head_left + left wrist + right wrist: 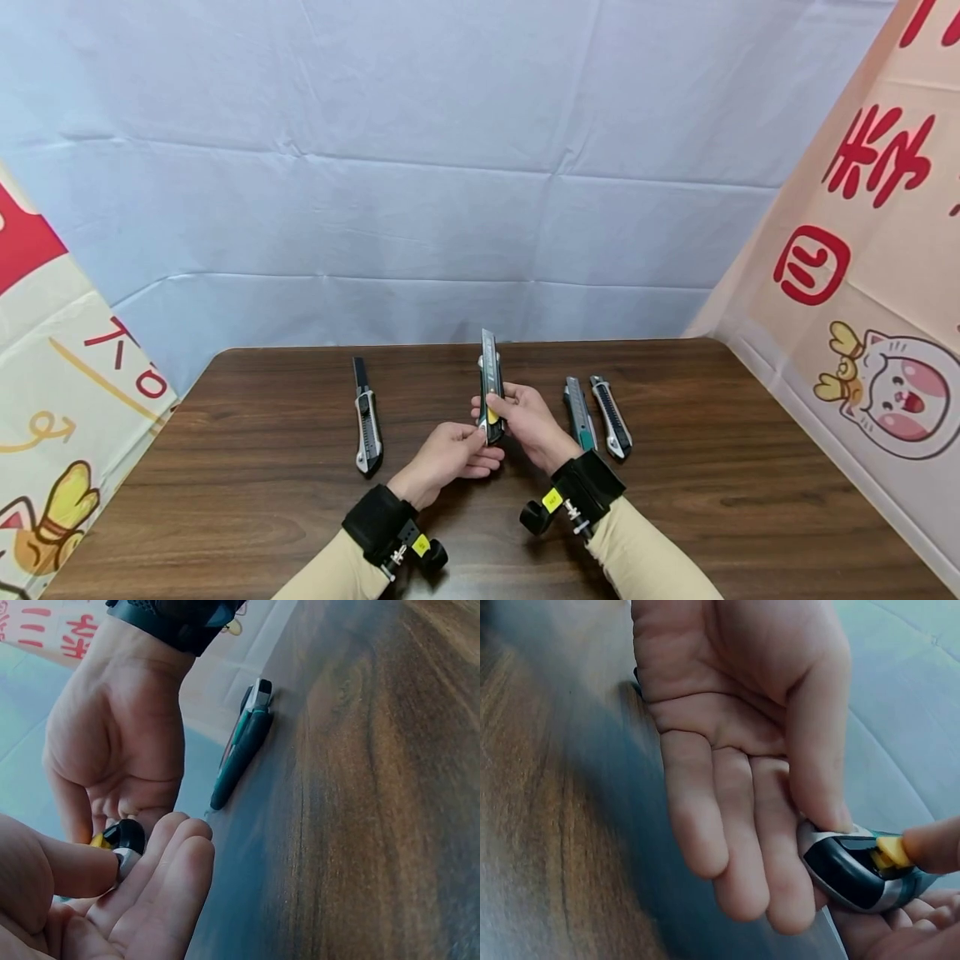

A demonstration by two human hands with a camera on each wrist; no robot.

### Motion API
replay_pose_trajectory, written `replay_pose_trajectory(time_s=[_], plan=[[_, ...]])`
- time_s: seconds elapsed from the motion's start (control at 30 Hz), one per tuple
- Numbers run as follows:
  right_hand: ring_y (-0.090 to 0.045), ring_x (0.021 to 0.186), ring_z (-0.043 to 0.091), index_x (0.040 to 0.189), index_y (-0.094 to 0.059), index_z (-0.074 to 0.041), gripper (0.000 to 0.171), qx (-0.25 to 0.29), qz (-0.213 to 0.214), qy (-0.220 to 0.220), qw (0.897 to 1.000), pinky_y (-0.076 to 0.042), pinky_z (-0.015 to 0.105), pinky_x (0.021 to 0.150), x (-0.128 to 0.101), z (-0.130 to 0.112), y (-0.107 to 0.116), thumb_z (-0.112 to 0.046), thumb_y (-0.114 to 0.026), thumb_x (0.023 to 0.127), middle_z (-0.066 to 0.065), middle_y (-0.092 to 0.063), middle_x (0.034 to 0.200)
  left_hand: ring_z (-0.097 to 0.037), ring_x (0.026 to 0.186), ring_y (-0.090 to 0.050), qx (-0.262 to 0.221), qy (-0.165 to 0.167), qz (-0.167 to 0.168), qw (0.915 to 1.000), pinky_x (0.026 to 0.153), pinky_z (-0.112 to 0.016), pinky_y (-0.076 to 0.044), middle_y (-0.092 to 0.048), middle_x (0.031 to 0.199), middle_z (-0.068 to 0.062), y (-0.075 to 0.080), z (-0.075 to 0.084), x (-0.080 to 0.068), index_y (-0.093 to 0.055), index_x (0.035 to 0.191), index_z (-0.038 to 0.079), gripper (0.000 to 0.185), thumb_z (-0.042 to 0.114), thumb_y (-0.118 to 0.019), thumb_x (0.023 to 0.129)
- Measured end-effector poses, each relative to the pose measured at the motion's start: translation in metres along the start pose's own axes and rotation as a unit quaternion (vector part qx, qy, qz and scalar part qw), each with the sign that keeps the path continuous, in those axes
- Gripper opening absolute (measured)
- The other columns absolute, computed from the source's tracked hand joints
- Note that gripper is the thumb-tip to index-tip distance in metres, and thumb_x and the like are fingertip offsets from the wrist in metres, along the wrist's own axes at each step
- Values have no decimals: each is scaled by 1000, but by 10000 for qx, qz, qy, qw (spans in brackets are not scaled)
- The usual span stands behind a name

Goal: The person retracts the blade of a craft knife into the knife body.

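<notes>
utility cutter [491, 379], one: it is being held above the table [285, 517] between two hands; its blade [488, 343] is showing past the far end and pointing away from the person. right hand [534, 423]: it is curling round the cutter's body, its thumb resting against the yellow slider [887, 852]. left hand [450, 458]: it is pinching the butt between thumb and fingers. risks: the left pinch is covering only a small end, so a hard push on the slider could be twisting the cutter loose; a thumb slipping off could be bringing skin toward the edge. outlying stock: a grey cutter [368, 433] is lying well apart on the left, its dark blade [360, 373] jutting; a green cutter [580, 412] and a silver-black cutter [612, 421] are lying side by side near the right wrist, where a lowered forearm could be knocking them.
</notes>
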State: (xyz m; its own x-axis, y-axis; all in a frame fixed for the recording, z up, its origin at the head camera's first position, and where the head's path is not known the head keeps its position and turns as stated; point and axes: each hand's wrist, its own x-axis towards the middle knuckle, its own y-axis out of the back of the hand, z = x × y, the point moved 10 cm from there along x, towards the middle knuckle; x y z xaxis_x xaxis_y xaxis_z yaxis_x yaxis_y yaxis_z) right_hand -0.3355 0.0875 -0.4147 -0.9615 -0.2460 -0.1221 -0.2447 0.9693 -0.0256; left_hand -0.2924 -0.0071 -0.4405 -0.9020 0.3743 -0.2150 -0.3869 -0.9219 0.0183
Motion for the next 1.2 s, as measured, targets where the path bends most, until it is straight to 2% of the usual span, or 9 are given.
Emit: replay_pose_trajectory(time_s=[0.57,0.9,1.2], plan=[[-66,109,25,138,-45,5,39,-113,-45,-36,9999,-57,33,89,-1,0,0,-6,-48,101,25,-62,128,-12,85,-72,6,-25,28,10000,77,-28,-61,-73,105,-20,0,0,0,-62,119,-11,36,15,-41,105],[-65,110,22,140,-41,6,41,-207,-241,-57,9995,-56,30,90,0,0,-3,-5,-47,102,26,-58,132,-13,86,-72,5,-15,29,10000,78,-29,-61,-73,105,-20,0,0,0,-61,121,-11,36,14,-41,105],[-65,110,22,140,-41,6,41,-245,-245,-84,9994,-56,29,88,2,1,-2,-4,-48,101,25,-58,132,-12,86,-72,16,6,34,10000,78,-30,-61,-73,105,-20,0,0,1,-61,121,-11,36,14,-41,105]])
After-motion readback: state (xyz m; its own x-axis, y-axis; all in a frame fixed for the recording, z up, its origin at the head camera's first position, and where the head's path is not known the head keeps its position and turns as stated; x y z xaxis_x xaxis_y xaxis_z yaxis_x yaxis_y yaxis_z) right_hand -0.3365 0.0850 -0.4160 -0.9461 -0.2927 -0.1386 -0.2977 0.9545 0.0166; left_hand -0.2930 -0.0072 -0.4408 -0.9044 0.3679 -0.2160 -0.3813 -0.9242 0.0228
